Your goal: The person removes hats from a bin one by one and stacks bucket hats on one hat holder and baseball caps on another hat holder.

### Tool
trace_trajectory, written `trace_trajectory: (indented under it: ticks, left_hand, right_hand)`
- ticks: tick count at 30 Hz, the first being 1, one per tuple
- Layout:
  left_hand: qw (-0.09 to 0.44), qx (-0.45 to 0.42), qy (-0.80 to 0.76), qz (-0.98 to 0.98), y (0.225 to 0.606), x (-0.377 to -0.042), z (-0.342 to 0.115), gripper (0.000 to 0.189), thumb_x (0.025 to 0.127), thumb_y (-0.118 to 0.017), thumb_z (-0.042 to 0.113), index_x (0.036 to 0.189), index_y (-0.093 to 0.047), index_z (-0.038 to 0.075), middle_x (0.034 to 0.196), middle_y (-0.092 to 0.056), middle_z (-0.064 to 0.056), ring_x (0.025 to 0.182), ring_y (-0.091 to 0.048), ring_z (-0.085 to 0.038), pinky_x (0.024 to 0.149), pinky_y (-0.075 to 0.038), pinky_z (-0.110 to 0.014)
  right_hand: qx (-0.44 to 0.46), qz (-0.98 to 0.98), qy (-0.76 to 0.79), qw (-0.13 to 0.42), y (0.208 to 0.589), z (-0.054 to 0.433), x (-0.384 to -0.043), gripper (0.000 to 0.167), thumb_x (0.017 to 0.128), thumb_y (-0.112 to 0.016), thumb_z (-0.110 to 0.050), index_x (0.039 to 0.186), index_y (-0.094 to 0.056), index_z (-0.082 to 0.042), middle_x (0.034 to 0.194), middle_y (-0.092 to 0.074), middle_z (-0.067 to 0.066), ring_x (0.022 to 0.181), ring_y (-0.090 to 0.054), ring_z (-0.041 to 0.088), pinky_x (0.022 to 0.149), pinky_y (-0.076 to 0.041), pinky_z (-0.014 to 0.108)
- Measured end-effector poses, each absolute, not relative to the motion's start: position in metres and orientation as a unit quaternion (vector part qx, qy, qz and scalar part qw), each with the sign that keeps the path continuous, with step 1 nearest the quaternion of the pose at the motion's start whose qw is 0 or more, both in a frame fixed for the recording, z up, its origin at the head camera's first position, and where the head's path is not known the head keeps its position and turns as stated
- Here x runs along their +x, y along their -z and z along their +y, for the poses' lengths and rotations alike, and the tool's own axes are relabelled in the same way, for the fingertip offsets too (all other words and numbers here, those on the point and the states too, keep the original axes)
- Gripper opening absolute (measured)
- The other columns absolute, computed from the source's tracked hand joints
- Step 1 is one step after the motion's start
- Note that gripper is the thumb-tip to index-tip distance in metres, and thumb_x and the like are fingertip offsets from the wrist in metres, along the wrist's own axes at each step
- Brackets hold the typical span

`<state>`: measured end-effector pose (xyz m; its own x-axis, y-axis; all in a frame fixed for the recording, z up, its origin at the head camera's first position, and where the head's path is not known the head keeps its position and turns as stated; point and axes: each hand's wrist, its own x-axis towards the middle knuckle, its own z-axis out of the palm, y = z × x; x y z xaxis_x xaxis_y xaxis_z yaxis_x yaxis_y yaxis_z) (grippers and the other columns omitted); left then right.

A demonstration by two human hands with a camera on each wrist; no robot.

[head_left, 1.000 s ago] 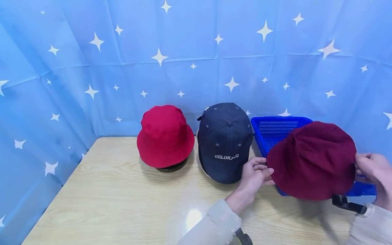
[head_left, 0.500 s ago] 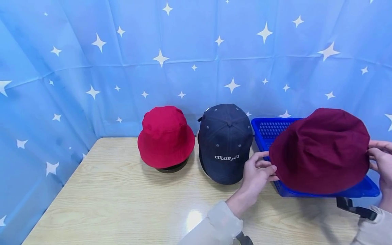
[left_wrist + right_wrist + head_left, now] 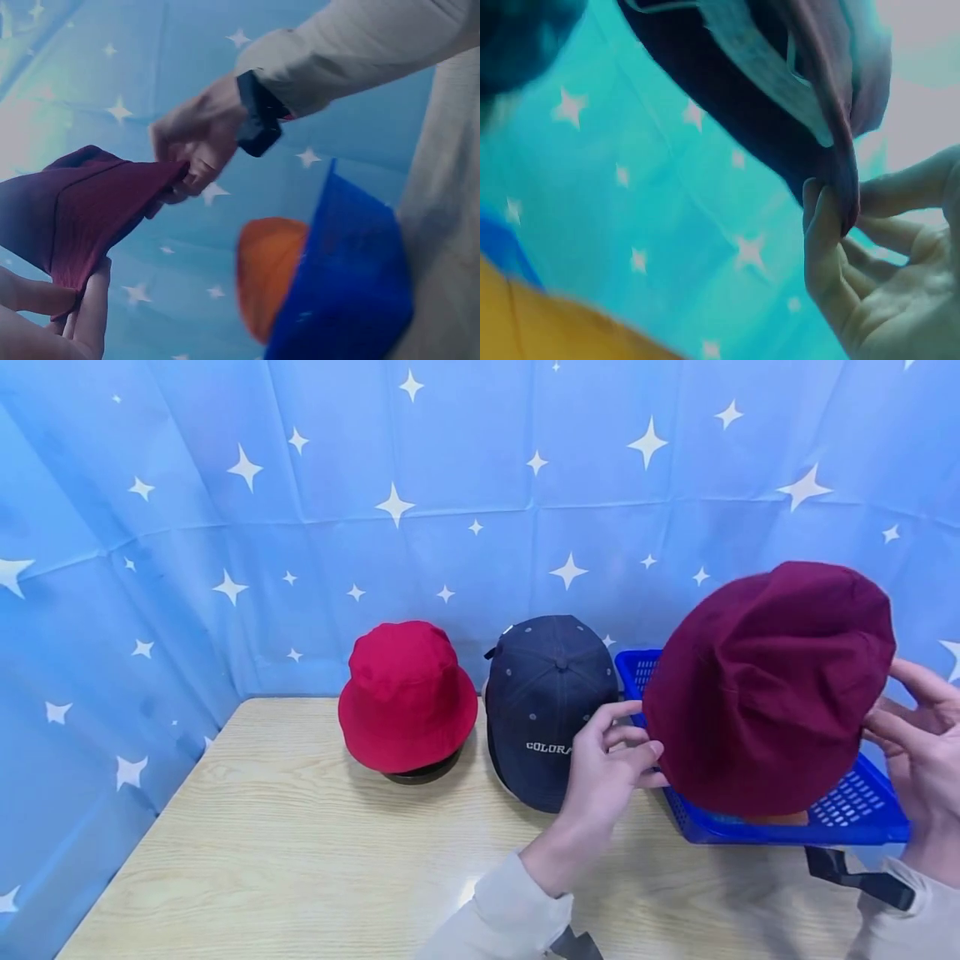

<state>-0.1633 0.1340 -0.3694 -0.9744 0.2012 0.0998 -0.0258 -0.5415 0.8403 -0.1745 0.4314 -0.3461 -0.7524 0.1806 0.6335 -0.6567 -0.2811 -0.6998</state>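
Note:
A maroon bucket hat (image 3: 772, 693) is held up off the table, tilted, between both hands. My left hand (image 3: 600, 777) pinches its brim on the left, thumb on the outer face. On the opposite side my right hand (image 3: 918, 747) pinches the brim between thumb and fingers, as the right wrist view also shows with the hat's underside and a pale inner band (image 3: 761, 67). Below the hat stands a blue perforated basket (image 3: 862, 837). Something orange and rounded, with a seam, sits in it; the left wrist view shows this orange fabric piece (image 3: 270, 274) above the basket's edge.
Left of the basket, a navy baseball cap (image 3: 555, 693) lettered COLORADO sits on a mostly hidden stand. Farther left, a red bucket hat (image 3: 405, 693) covers a dark stand (image 3: 423, 772). A blue star-patterned curtain (image 3: 315, 552) hangs behind the wooden table (image 3: 300, 852).
Both hands have raised the maroon hat above the basket, and it tilts more. More of the basket's front and the orange piece now show. The left hand now overlaps the navy cap's lettering.

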Motion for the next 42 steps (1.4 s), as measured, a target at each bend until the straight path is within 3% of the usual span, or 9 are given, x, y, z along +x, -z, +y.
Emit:
trace_trajectory:
  ticks: [8, 14, 17, 20, 26, 28, 32, 36, 42]
  left_hand:
    - [0.03, 0.153, -0.862, 0.481, 0.353, -0.166, 0.075, 0.049, 0.091, -0.064, -0.013, 0.135, -0.062, 0.008, 0.09, -0.061, 0.0, 0.073, -0.067, -0.006, 0.059, -0.063, -0.026]
    - [-0.019, 0.151, -0.838, 0.524, 0.351, -0.177, 0.012, 0.05, 0.092, -0.064, -0.011, 0.139, -0.057, 0.006, 0.092, -0.062, 0.001, 0.074, -0.066, -0.008, 0.064, -0.065, -0.031]
    - [-0.052, 0.13, -0.828, 0.542, 0.352, -0.185, -0.018, 0.048, 0.092, -0.065, -0.009, 0.136, -0.058, 0.01, 0.093, -0.063, 0.001, 0.075, -0.066, -0.01, 0.065, -0.065, -0.032]
    - [-0.084, 0.106, -0.82, 0.556, 0.353, -0.19, -0.047, 0.044, 0.094, -0.065, -0.007, 0.133, -0.061, 0.014, 0.095, -0.066, 0.0, 0.08, -0.066, -0.011, 0.067, -0.065, -0.033]
    - [-0.126, 0.082, -0.819, 0.554, 0.353, -0.197, -0.103, 0.038, 0.097, -0.06, -0.009, 0.125, -0.062, 0.016, 0.095, -0.071, 0.003, 0.081, -0.068, -0.011, 0.069, -0.065, -0.032]
    - [-0.131, 0.073, -0.83, 0.537, 0.353, -0.2, -0.118, 0.039, 0.097, -0.06, -0.011, 0.124, -0.061, 0.017, 0.091, -0.07, 0.004, 0.077, -0.068, -0.01, 0.066, -0.064, -0.029]
    - [-0.151, 0.059, -0.853, 0.495, 0.353, -0.206, -0.142, 0.042, 0.095, -0.066, -0.009, 0.129, -0.059, 0.015, 0.087, -0.07, 0.001, 0.073, -0.068, -0.011, 0.062, -0.063, -0.027]
    - [-0.176, 0.04, -0.856, 0.484, 0.356, -0.216, -0.158, 0.044, 0.096, -0.064, -0.009, 0.133, -0.056, 0.014, 0.087, -0.07, 0.001, 0.073, -0.069, -0.012, 0.062, -0.064, -0.027]
    - [-0.188, -0.008, -0.867, 0.461, 0.37, -0.231, -0.17, 0.043, 0.098, -0.061, -0.008, 0.132, -0.055, 0.017, 0.082, -0.066, 0.003, 0.074, -0.067, -0.011, 0.06, -0.061, -0.023]
  right_hand:
    - [0.206, -0.427, -0.833, 0.286, 0.322, 0.35, -0.176, 0.024, 0.089, -0.048, 0.032, 0.106, -0.063, 0.022, 0.088, -0.073, 0.021, 0.066, -0.071, 0.025, 0.053, -0.056, 0.025]
    - [0.306, -0.413, -0.83, 0.216, 0.323, 0.292, -0.181, 0.039, 0.089, -0.042, 0.033, 0.124, -0.056, 0.023, 0.115, -0.069, 0.025, 0.091, -0.075, 0.029, 0.074, -0.063, 0.029]
    - [0.341, -0.498, -0.774, 0.191, 0.322, 0.264, -0.184, 0.052, 0.089, -0.046, 0.031, 0.139, -0.049, 0.017, 0.133, -0.061, 0.019, 0.104, -0.075, 0.025, 0.086, -0.064, 0.027]
    - [0.328, -0.565, -0.734, 0.183, 0.32, 0.235, -0.187, 0.058, 0.089, -0.054, 0.028, 0.143, -0.05, 0.008, 0.137, -0.059, 0.012, 0.107, -0.075, 0.018, 0.088, -0.063, 0.025]
    - [0.2, -0.59, -0.743, 0.244, 0.324, 0.17, -0.196, 0.029, 0.084, -0.071, 0.02, 0.104, -0.072, -0.002, 0.097, -0.07, -0.001, 0.075, -0.068, 0.006, 0.071, -0.059, 0.017]
    - [0.173, -0.587, -0.746, 0.262, 0.326, 0.151, -0.201, 0.025, 0.084, -0.072, 0.018, 0.1, -0.074, -0.001, 0.089, -0.07, -0.003, 0.072, -0.066, 0.005, 0.071, -0.058, 0.017]
    - [0.188, -0.602, -0.738, 0.24, 0.332, 0.121, -0.211, 0.031, 0.091, -0.069, 0.009, 0.122, -0.069, 0.003, 0.11, -0.071, -0.002, 0.078, -0.069, 0.007, 0.077, -0.061, 0.022]
    - [0.236, -0.614, -0.737, 0.154, 0.341, 0.101, -0.219, 0.056, 0.095, -0.063, 0.008, 0.147, -0.05, -0.004, 0.139, -0.055, 0.01, 0.09, -0.074, 0.009, 0.081, -0.064, 0.027]
    - [0.245, -0.599, -0.762, 0.039, 0.358, 0.078, -0.233, 0.078, 0.099, -0.055, 0.012, 0.164, -0.023, -0.015, 0.14, -0.056, 0.031, 0.101, -0.072, 0.006, 0.096, -0.062, 0.034]
